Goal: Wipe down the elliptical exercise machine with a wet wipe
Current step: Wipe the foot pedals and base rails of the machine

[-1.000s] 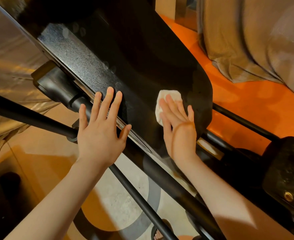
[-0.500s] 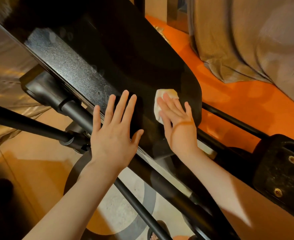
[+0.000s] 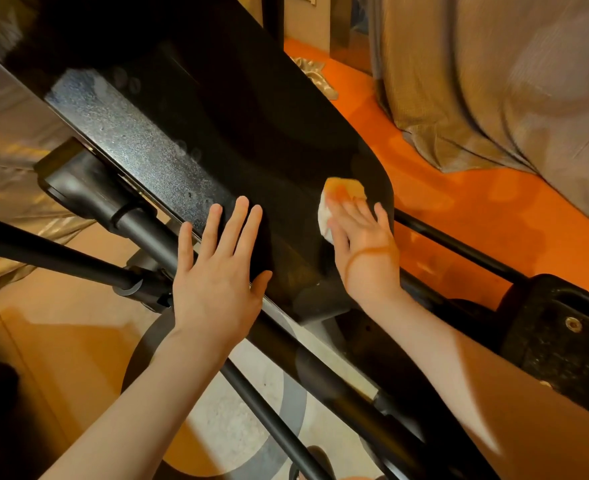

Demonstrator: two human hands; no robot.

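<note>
The elliptical's glossy black housing [image 3: 251, 140] runs diagonally from the upper left to the centre right, with a speckled strip along its near edge. My right hand [image 3: 366, 251] presses a folded white wet wipe [image 3: 341, 199] flat against the housing near its rounded right end, fingers straight. Only the wipe's upper and left parts show beyond my fingers. My left hand [image 3: 217, 271] lies flat with spread fingers on the housing's near edge, holding nothing.
Black tubes [image 3: 61, 254] of the machine's frame cross below my left hand. A black foot pedal [image 3: 563, 341] sits at the right. Beige drapery [image 3: 494, 81] hangs over the orange floor [image 3: 459, 209] at the upper right. A patterned floor lies below.
My right hand has slid the wipe a little toward the housing's right end. My left hand has moved right along the near edge. The view has shifted slightly.
</note>
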